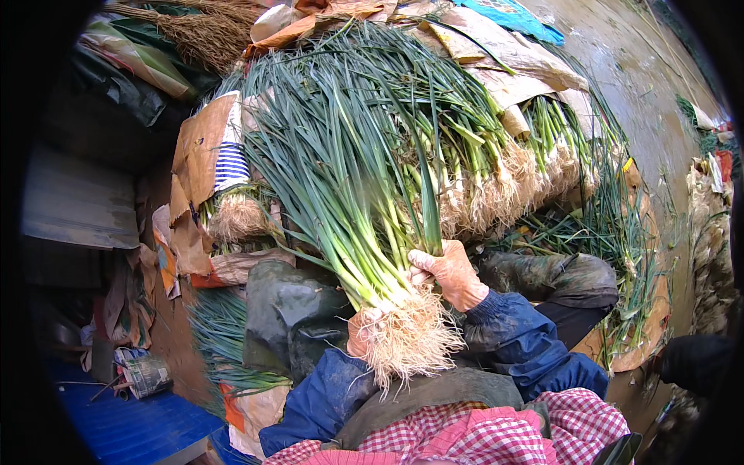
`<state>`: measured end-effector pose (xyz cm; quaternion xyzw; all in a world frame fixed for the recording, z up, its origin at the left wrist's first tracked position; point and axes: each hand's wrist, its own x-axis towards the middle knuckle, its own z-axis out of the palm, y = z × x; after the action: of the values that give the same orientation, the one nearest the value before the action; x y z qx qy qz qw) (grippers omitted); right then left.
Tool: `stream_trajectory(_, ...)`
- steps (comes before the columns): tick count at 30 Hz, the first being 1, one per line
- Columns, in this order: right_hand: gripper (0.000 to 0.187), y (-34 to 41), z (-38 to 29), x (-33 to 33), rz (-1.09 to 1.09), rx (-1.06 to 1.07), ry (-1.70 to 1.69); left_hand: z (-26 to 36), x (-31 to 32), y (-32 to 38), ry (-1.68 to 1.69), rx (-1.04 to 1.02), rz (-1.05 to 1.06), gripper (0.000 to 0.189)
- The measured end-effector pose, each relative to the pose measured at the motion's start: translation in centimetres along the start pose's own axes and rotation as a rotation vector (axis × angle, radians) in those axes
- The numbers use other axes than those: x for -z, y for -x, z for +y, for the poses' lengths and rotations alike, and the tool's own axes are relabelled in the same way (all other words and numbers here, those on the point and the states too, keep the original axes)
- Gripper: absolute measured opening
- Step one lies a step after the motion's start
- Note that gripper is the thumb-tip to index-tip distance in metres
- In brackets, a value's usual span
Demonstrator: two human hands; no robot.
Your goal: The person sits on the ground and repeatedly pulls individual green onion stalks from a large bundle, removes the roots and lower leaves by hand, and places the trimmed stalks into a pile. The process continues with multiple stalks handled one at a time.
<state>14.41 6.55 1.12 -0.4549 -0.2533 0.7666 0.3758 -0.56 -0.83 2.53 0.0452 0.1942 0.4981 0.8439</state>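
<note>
A thick bunch of long allium greens (pixel 349 203), which look like green garlic, slants across my lap with its white fibrous roots (pixel 415 337) towards me. My left hand (pixel 359 334) wraps the root end from the left; most of its fingers are hidden behind stalks and roots. On the bunch's right side, my right hand (pixel 456 276) has its thumb and fingers closed around a stalk just above the roots. A broad dark leaf (pixel 430 203) rises from that hand. Both hands look muddy.
More bundled greens (pixel 500 157) lie in a row ahead, partly under woven sacks (pixel 500 46). A sack-wrapped bundle (pixel 235 215) sits left. Loose greens (pixel 628 279) lie right, beside wet ground (pixel 616 64). A broom (pixel 203 35), a container (pixel 144 375) and a blue surface (pixel 128 424) are further left.
</note>
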Motion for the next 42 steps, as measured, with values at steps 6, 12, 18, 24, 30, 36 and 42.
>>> stream_trajectory(6, 0.022, 4.6, -0.9, 3.3, -0.152, -0.029, -0.421, 0.3, 2.3, -0.8, 0.035, 0.027, -0.048, 0.080)
stream_trajectory(12, 0.024, -4.4, 0.7, 2.1, 0.025, 0.178, 0.512, 1.5, -0.1, 0.5, -0.005, 0.102, -0.001, 0.072)
stream_trajectory(18, 0.029, -5.4, -1.7, 0.4, 0.036, 0.301, 1.373, 0.5, 5.2, 1.5, -0.133, 0.219, 0.261, 0.045)
stream_trajectory(24, 0.030, -2.9, 3.5, 4.7, 0.166, 0.427, 0.562, -0.4, 3.2, 1.0, 0.051, 0.114, 0.170, 0.052)
stream_trajectory(30, 0.028, -7.1, -0.1, 1.1, 0.254, 0.463, 1.231, 0.5, 5.7, 1.0, -0.014, 0.137, 0.187, 0.052)
stream_trajectory(36, 0.024, -2.1, 4.1, 3.9, 0.210, 0.656, 0.681, 0.3, 3.3, 0.4, 0.058, 0.114, 0.148, 0.054)
stream_trajectory(42, 0.024, -0.6, -1.5, 1.9, -0.248, -0.023, -0.426, 0.2, 2.3, -0.3, 0.083, 0.075, 0.126, 0.056)
